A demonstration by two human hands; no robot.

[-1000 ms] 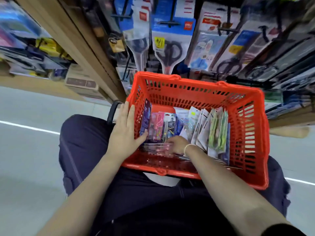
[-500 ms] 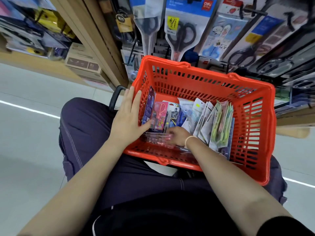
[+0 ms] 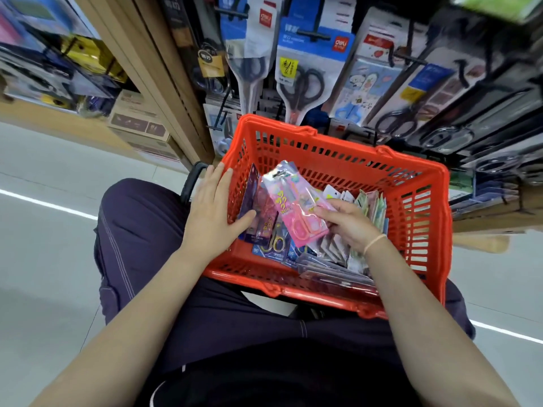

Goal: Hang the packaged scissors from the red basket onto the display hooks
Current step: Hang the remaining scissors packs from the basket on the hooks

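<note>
The right hand [image 3: 348,223] pinched a pink plastic scissors pack [image 3: 296,208], raised above the red slotted plastic basket [image 3: 417,201] on the lap. The left hand [image 3: 213,217] lay flat, fingers straight, on the basket's left rim, below packaged scissors on display hooks [image 3: 316,33].

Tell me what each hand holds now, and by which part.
Right hand pinches the pink scissors pack at its lower right edge. Left hand holds nothing.
</note>
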